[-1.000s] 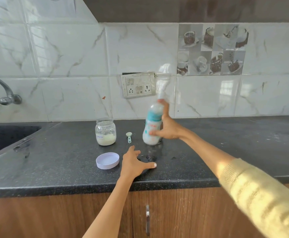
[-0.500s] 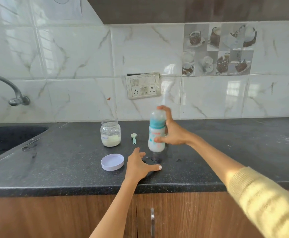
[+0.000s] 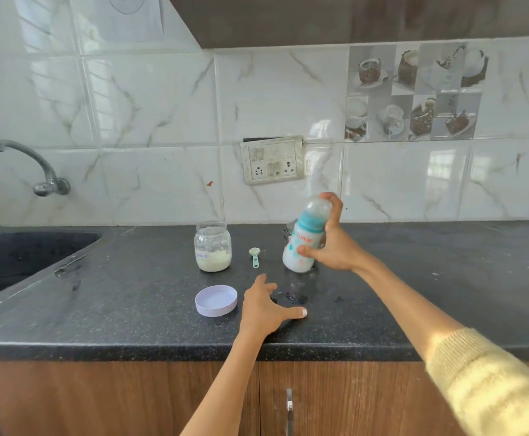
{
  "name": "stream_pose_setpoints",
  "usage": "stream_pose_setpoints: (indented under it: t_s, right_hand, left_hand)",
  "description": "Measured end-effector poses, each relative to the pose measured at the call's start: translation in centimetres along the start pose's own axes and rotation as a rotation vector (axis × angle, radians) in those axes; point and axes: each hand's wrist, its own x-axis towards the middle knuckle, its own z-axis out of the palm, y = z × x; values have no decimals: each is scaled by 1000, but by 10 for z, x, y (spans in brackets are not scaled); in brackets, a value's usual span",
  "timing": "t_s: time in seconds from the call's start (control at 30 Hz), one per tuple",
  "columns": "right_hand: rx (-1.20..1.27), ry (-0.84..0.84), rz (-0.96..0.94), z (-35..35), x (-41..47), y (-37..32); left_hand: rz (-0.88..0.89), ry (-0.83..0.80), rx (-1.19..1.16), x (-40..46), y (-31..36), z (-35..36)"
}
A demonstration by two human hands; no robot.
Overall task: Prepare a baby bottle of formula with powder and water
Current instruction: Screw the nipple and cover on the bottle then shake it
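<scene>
Bottle: your baby bottle (image 3: 304, 243) is off the bench, tilted with its cap leaning right, milky white liquid in the lower part, teal collar under a clear cap; it is blurred.
Right hand: your right hand (image 3: 335, 247) grips the bottle from the right, fingers (image 3: 335, 204) curled over the cap, thumb pressed on the front of the body.
Left hand: your left hand (image 3: 263, 306) rests palm down on the bench near the front edge, fingers spread and relaxed, holding nothing, thumb pointing right.
Wet patch: small drops (image 3: 294, 298) lie on the bench below the bottle, just beyond your left hand.
Scoop: a small pale green scoop (image 3: 254, 256) lies on the bench between the jar and the bottle, bowl away from you, touching neither.
Jar: an open glass jar (image 3: 213, 246) stands upright left of the scoop, with pale powder filling its lower part.
Lid: a white lid (image 3: 216, 300) lies inside-up just left of your left hand, in front of the jar.
Bench: dark speckled stone bench (image 3: 445, 278) over wooden cabinet doors.
Sink: a dark sink (image 3: 21, 256) sits at the far left, with a metal tap (image 3: 33, 166) on the wall above it.
Wall: marble-look tiles, with a switch and socket plate (image 3: 272, 160) behind the bottle.
Sleeve: a yellow knitted sleeve (image 3: 492, 382) covers your right upper forearm.
</scene>
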Motion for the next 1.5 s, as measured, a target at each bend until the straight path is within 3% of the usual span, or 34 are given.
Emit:
stream_pose_setpoints:
  t_s: [0.07, 0.2, 0.27, 0.3, 0.4, 0.47, 0.57, 0.6, 0.67, 0.8, 0.9, 1.5]
  right_hand:
    - [-66, -115, -15, 1, -2, -1]
    - [61, 71, -19, 1, 1, 5]
    - [-48, -88, -32, 2, 0, 3]
    - [-63, -90, -40, 3, 1, 4]
    - [61, 81, -46, 2, 3, 5]
    - [-14, -47, -67, 1, 2, 2]
    - [59, 151, -56, 3, 5, 8]
    - [71, 138, -48, 2, 5, 6]
    - [-38, -72, -50, 3, 3, 3]
    - [63, 19, -14, 6, -1, 4]
    - [1, -182, 28, 11, -7, 7]
    - [176, -191, 282, 27, -35, 25]
  left_hand:
    - [2, 3, -7, 0, 0, 1]
    - [2, -3, -6, 0, -1, 1]
    - [2, 0, -13, -1, 0, 1]
    - [-2, 2, -13, -1, 0, 1]
    - [-4, -4, -5, 0, -1, 0]
    - [2, -4, -5, -1, 0, 1]
    - [-3, -13, 4, 1, -1, 0]
    - [1, -14, 4, 0, 0, 0]
    - [4, -6, 0, 0, 0, 0]
    - [1, -13, 14, 0, 0, 0]
    - [-1, -4, 34, 1, 0, 0]
    - [48, 22, -19, 3, 3, 0]
